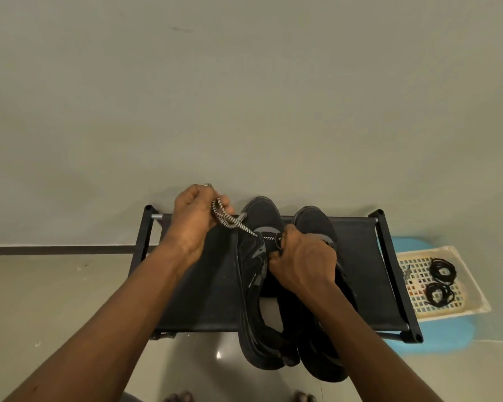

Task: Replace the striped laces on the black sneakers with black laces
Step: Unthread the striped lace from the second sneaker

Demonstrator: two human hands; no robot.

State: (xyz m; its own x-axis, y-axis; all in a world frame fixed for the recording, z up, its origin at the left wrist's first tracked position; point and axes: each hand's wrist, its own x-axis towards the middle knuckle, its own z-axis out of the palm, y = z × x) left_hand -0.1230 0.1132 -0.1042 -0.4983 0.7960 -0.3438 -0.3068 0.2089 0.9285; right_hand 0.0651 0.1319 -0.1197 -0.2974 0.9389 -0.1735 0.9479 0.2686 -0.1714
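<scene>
Two black sneakers stand side by side on a low black rack (pixel 209 300), toes pointing to the wall. My left hand (pixel 192 219) grips a bunch of the striped black-and-white lace (pixel 230 220), pulled out to the left of the left sneaker (pixel 253 274). A short run of that lace still crosses the eyelets near the toe. My right hand (pixel 299 262) grips the tongue area of the left sneaker and hides part of the right sneaker (pixel 317 227). Two coiled black laces (pixel 442 281) lie on a tray to the right.
The white perforated tray (pixel 418 303) rests on a blue stool (pixel 436 340) beside the rack's right end, with a short piece of striped lace (pixel 406 274) at its left edge. A wall rises directly behind the rack. My bare toes (pixel 180 397) show on the tiled floor below.
</scene>
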